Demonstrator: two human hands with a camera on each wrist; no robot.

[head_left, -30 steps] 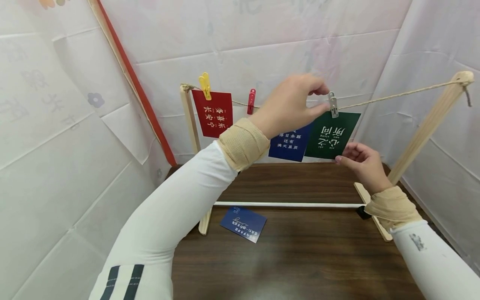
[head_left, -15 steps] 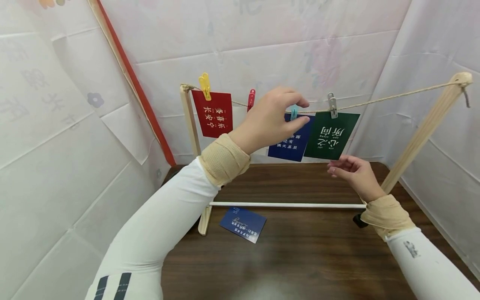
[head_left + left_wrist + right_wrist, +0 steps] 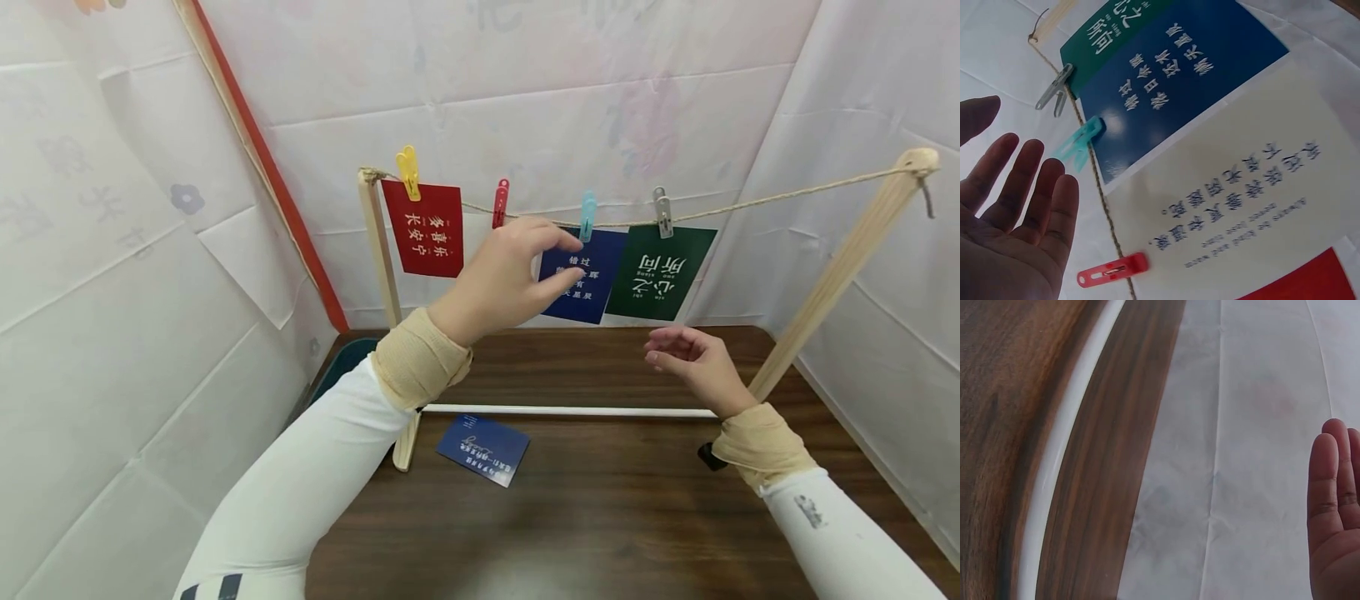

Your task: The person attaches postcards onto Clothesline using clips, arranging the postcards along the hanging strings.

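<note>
A twine line (image 3: pixel 780 197) runs between two wooden posts. From it hang a red card (image 3: pixel 425 229) on a yellow peg (image 3: pixel 408 172), a white card (image 3: pixel 1247 206) on a red peg (image 3: pixel 500 202), a blue card (image 3: pixel 588 275) on a teal peg (image 3: pixel 587 215), and a green card (image 3: pixel 660 272) on a grey peg (image 3: pixel 662 211). My left hand (image 3: pixel 510 275) hovers open in front of the blue and white cards, holding nothing. My right hand (image 3: pixel 690 360) is lower, below the green card, fingers loosely curled and empty.
A second blue card (image 3: pixel 482 449) lies flat on the dark wooden table (image 3: pixel 600 517) near the left post's foot. A white rod (image 3: pixel 570 410) joins the frame's two feet. White sheeting encloses the table on three sides.
My left hand let go of the grey peg and drew back left and down along the line. My right hand released the green card and dropped toward the table.
</note>
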